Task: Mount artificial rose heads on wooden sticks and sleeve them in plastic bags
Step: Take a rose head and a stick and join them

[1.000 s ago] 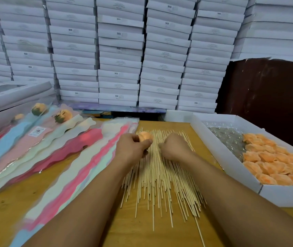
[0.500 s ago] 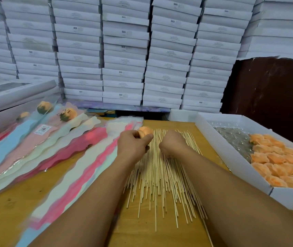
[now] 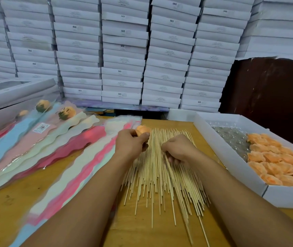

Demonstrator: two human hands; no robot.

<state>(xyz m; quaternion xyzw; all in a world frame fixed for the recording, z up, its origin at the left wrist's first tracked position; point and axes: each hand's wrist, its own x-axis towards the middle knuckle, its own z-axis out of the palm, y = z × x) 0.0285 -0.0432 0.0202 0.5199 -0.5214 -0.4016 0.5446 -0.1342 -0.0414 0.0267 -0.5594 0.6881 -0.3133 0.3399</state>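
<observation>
Pale matt wooden sticks (image 3: 161, 175) at centre lie on a smooth, yellowish wood table (image 3: 5, 209); glossy plastic sleeves (image 3: 56, 157) at left; matt white cardboard box (image 3: 231, 163) at right

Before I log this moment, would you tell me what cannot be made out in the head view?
- Whether the right hand has pinched a stick: its curled fingers cover the wooden sticks beneath.
- The underside of the rose head: hidden by the left hand.
- The plastic bags: motion blur smears their edges.
- Labels on the stacked white boxes: too small to read.
- The white tray of rose heads: cut off by the right edge.
</observation>
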